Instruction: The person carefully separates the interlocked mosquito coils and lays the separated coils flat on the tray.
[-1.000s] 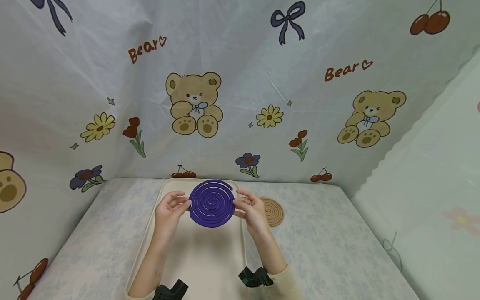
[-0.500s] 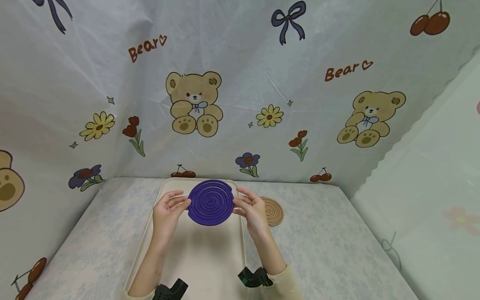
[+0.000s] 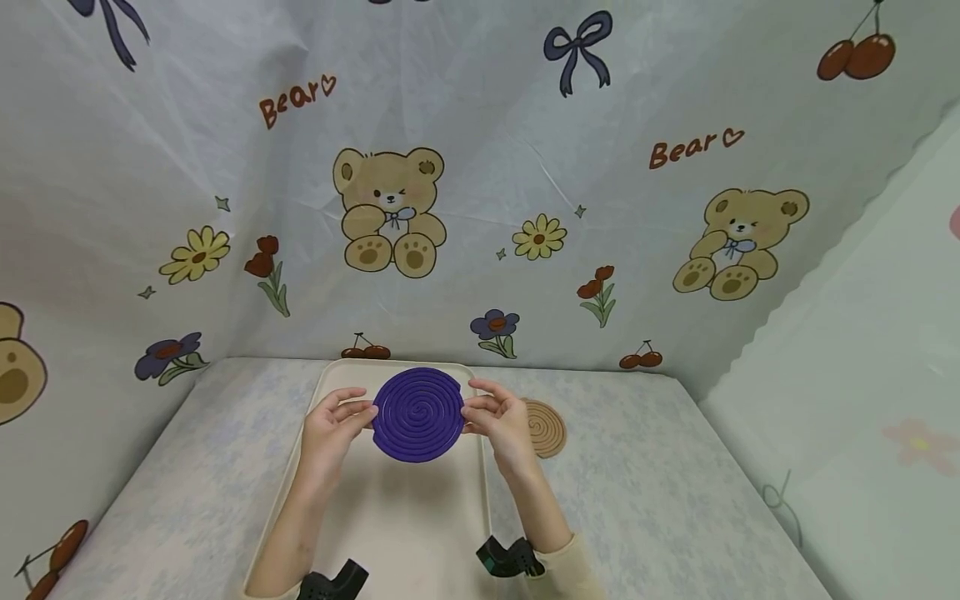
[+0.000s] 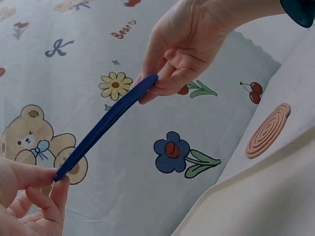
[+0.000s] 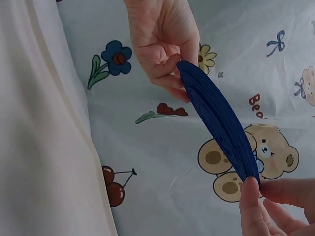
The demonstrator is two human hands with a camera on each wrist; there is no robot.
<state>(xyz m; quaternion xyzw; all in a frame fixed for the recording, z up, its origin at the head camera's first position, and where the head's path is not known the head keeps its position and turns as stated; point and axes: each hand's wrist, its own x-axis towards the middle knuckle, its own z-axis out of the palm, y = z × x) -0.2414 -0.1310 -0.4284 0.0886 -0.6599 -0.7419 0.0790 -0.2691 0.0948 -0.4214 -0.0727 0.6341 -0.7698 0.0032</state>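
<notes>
A flat purple spiral disc (image 3: pixel 418 414), like a coiled coaster, is held up above the cream tray (image 3: pixel 420 533). Its left edge is pinched between thumb and fingers of my left hand (image 3: pixel 332 429); my right hand (image 3: pixel 501 425) pinches the opposite edge. Seen edge-on in the left wrist view, the spiral disc (image 4: pixel 106 125) looks thin and slightly bowed, with fingertips at both ends. The right wrist view shows the disc (image 5: pixel 219 120) from the side, again spanning the two hands. A tan spiral disc (image 3: pixel 546 428) lies on the table just beyond my right hand.
The tray lies lengthwise on a pale mottled table (image 3: pixel 637 500), under both forearms. A white cloth (image 3: pixel 465 167) printed with bears, flowers and cherries hangs behind the table. A thin cord (image 3: pixel 783 504) hangs at the right side.
The disc has shifted slightly left, with both hands still pinching its edges. The gaps between its coils look narrower than a second ago. The camera view has tilted a little.
</notes>
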